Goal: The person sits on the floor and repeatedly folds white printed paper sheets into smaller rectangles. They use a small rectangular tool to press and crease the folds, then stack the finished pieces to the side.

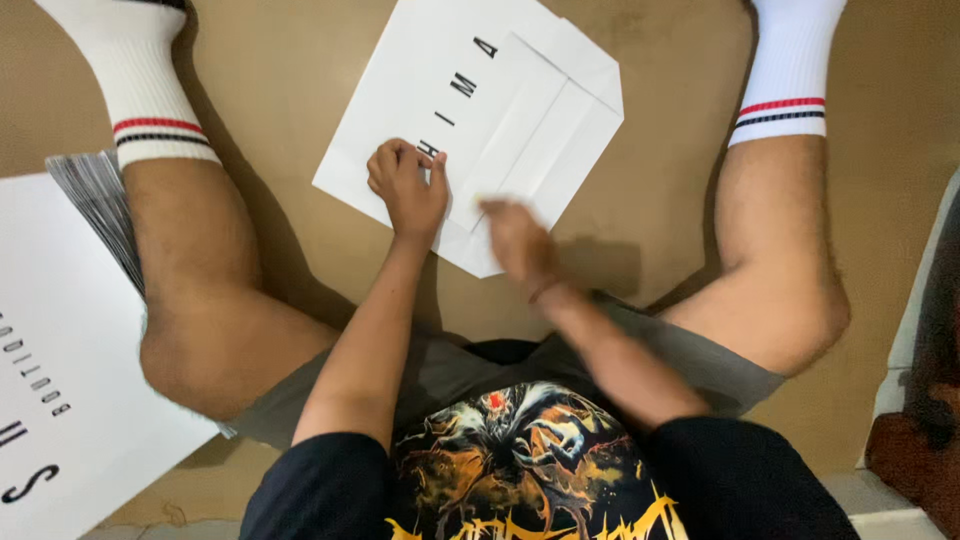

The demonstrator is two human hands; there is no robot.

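Left grip: your left hand (408,185) presses down on the near left part of the folded white sheet (470,120), fingers curled together with the knuckles bent against the paper; it clamps nothing, it only pins the sheet flat.

Right grip: your right hand (520,245) is blurred, over the sheet's near corner; you cannot tell whether its fingers are apart or together, nor whether it touches the paper.

Sheet: white, with black lettering on the left half, lying on the brown floor (640,200) between your spread legs. Its right side is folded over into layered flaps with a slanted far right corner (the creases run diagonally toward your right hand).

Legs: your left leg (210,300) and right leg (780,270) flank the sheet, both in white socks with red and black stripes.

Stack: a pile of white printed sheets (60,340) sits at the near left, just beside your left knee, well apart from the folded sheet.

Far right edge: a dark brown object (925,440), too cut off to identify.
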